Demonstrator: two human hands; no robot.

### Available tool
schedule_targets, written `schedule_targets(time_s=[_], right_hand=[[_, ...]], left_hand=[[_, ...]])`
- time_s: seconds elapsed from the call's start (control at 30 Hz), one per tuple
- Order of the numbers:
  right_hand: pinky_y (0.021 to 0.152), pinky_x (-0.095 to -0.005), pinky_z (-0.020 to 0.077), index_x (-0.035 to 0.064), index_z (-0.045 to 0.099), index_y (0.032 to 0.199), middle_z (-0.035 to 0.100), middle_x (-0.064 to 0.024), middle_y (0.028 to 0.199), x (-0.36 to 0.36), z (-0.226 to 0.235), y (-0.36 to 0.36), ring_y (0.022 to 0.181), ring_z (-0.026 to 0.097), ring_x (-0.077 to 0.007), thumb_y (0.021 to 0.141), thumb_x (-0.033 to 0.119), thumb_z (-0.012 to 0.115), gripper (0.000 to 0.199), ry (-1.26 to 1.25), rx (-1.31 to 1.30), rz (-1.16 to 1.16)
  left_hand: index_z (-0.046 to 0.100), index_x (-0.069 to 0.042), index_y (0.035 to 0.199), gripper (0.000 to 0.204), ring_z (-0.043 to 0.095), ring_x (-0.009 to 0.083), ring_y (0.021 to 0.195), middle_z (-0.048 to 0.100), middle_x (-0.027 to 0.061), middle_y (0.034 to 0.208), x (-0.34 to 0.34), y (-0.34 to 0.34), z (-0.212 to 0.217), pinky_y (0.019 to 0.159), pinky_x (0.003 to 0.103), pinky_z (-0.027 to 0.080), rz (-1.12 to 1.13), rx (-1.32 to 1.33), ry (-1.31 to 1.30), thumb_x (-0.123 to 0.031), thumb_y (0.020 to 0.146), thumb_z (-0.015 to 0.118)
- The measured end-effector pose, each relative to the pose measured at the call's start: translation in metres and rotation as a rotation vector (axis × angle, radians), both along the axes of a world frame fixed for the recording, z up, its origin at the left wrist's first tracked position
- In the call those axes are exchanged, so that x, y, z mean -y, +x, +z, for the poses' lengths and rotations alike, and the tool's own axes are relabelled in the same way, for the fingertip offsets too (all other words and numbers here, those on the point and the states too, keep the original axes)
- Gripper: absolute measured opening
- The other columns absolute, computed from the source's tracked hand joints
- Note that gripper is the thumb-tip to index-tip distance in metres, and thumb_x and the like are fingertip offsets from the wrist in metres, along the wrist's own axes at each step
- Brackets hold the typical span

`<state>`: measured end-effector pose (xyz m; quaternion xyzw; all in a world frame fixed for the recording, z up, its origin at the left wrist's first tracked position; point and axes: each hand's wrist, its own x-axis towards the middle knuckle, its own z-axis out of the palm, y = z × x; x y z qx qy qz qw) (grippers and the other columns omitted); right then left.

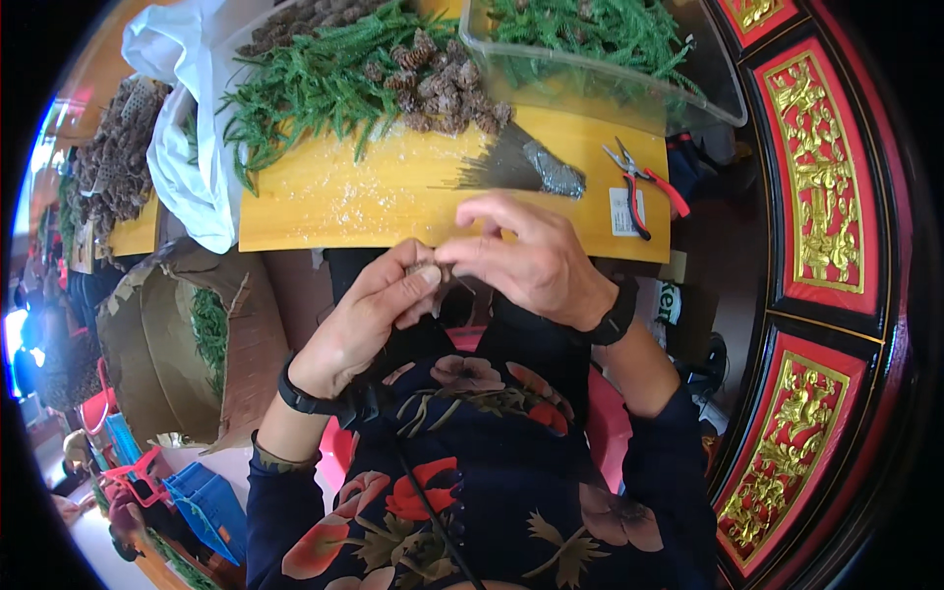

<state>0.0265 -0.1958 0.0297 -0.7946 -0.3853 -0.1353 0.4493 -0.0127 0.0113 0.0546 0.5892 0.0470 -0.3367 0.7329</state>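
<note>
My left hand point(388, 292) is closed in a pinch just past the table's near edge, above my lap. Between its thumb and fingers sits a small rough brown thing, mostly covered, that looks like a pine cone point(444, 268). My right hand point(536, 258) meets it from the right, thumb and index finger pinched at the same spot. A thin dark line like a wire shows below those fingertips; what they grip is hidden. On the table ahead lies a fan of thin dark wires point(497, 162), its right end wrapped in clear plastic.
Pliers point(639, 182) with red-black handles lie right on the yellow table point(295, 231). Behind are pine cones point(447, 88), green sprigs point(324, 84) and a clear plastic bin point(590, 67) of greenery. A white bag point(192, 157) and cardboard box point(177, 344) stand left; carved red-gold panels point(816, 167) right.
</note>
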Motion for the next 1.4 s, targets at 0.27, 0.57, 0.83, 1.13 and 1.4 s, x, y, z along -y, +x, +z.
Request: schedule_targets(time_s=[0.27,0.57,0.83,1.13,1.4], right_hand=[[0.057,-0.0286,0.0451,0.0133,0.069,0.085,0.062,-0.0034,0.092,-0.001,0.011,-0.001,0.066,0.056,-0.0176,0.068,0.006,0.074,0.019,0.019,0.136,0.045],[0.066,-0.0235,0.0438,0.0064,0.067,0.085,0.062,-0.0027,0.083,-0.013,0.004,-0.022,0.07,0.056,-0.0159,0.075,0.006,0.072,0.012,0.075,-0.197,-0.125],[0.06,-0.0189,0.0389,0.0007,0.066,0.097,0.06,0.0044,0.08,-0.035,-0.018,-0.062,0.068,0.049,-0.0023,0.088,0.008,0.065,0.011,0.772,-1.04,-0.186],[0.061,-0.016,0.0402,-0.001,0.068,0.095,0.06,0.0032,0.077,-0.038,-0.018,-0.076,0.069,0.051,-0.0019,0.089,0.007,0.064,0.011,0.712,-1.056,-0.143],[0.056,-0.0172,0.0351,0.0006,0.065,0.096,0.056,0.0042,0.074,-0.064,-0.015,-0.063,0.063,0.045,-0.0025,0.09,0.008,0.062,0.01,0.603,-1.032,-0.136]], left_hand=[[0.05,-0.006,0.101,0.015,0.038,0.0075,0.065,0.043,-0.0034,0.08,-0.001,-0.008,-0.001,0.056,0.021,0.03,0.052,-0.19,-0.305,-0.019,0.095,0.054],[0.046,0.0,0.098,0.012,0.046,0.0102,0.073,0.048,0.0025,0.078,0.018,-0.016,0.002,0.064,0.027,0.042,0.036,0.868,0.702,-0.01,0.096,0.053],[0.047,-0.001,0.096,0.013,0.043,0.0066,0.071,0.05,0.0015,0.08,0.022,-0.034,-0.023,0.063,0.024,0.041,0.251,0.486,0.198,-0.012,0.096,0.054],[0.048,-0.005,0.095,0.01,0.038,0.0028,0.073,0.043,-0.005,0.081,0.016,-0.051,-0.028,0.066,0.018,0.034,0.255,0.48,0.121,-0.012,0.095,0.055],[0.051,-0.004,0.095,0.01,0.043,0.0027,0.075,0.048,-0.0043,0.082,-0.025,-0.051,-0.025,0.067,0.018,0.037,0.188,0.541,0.274,-0.011,0.092,0.058]])
